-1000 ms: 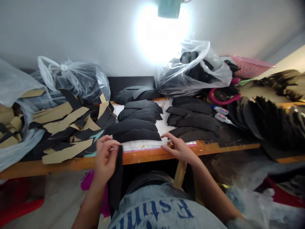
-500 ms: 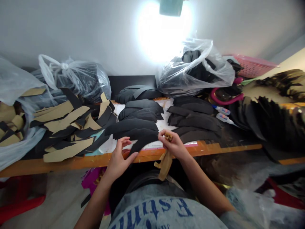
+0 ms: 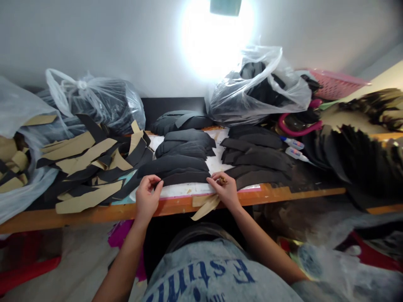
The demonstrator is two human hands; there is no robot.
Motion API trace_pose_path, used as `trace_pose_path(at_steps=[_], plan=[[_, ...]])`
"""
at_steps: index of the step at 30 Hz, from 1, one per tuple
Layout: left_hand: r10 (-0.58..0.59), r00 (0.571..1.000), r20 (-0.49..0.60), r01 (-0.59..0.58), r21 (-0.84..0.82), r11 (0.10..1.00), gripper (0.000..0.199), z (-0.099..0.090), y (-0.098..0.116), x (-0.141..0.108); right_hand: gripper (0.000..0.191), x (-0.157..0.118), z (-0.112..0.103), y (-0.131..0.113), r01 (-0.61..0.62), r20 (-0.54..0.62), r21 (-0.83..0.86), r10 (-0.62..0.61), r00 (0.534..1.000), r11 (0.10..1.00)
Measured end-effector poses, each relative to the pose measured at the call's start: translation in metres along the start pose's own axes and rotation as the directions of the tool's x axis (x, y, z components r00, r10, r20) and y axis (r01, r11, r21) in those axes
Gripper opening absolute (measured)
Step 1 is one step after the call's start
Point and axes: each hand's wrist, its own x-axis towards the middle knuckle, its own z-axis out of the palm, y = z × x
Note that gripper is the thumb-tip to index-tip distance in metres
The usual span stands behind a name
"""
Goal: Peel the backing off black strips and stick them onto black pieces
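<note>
A curved black strip (image 3: 185, 178) lies level at the front of the middle row of overlapping black pieces (image 3: 185, 149). At its left end, the thumb and fingers of my left hand (image 3: 147, 198) are closed in a pinch. My right hand (image 3: 226, 193) pinches the right end between thumb and forefinger. Crumpled tan paper strips (image 3: 206, 206) are also tucked in the right hand, their loose ends hanging over the table's front edge. Under the black pieces a white sheet (image 3: 176, 190) shows.
Mixed tan and black pieces (image 3: 91, 159) are heaped at the left. Another row of black strips (image 3: 261, 155) lies right, near two small glue bottles (image 3: 296, 149). Plastic bags (image 3: 94, 100) and a pink basket (image 3: 336, 84) stand behind. Fanned black pieces (image 3: 362, 163) fill the far right.
The black strip hung tilted near the table edge before; now it lies level against the row. My left hand has moved left to its end. The tan paper has swung onto the edge.
</note>
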Motion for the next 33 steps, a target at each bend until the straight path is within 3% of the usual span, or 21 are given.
trace_pose_path(at_steps=[14,27,30,33], plan=[[0.191,0.981,-0.035,-0.175,0.263,0.949,0.007,0.016,0.019,0.013,0.026,0.001,0.007,-0.001,-0.004,-0.023,-0.193,0.0,1.0,0.981],[0.248,0.968,-0.03,-0.223,0.349,0.91,0.005,0.017,0.017,0.013,0.024,0.004,0.005,0.0,0.001,0.015,-0.35,0.004,1.0,0.937],[0.255,0.967,-0.025,-0.228,0.365,0.903,0.004,0.02,0.017,0.01,0.025,0.005,0.006,-0.003,0.012,0.045,-0.46,0.01,0.999,0.888],[0.244,0.969,-0.042,-0.21,0.384,0.899,0.006,0.023,0.022,0.006,0.024,0.007,0.008,-0.014,0.065,0.116,-0.655,0.014,0.993,0.753]])
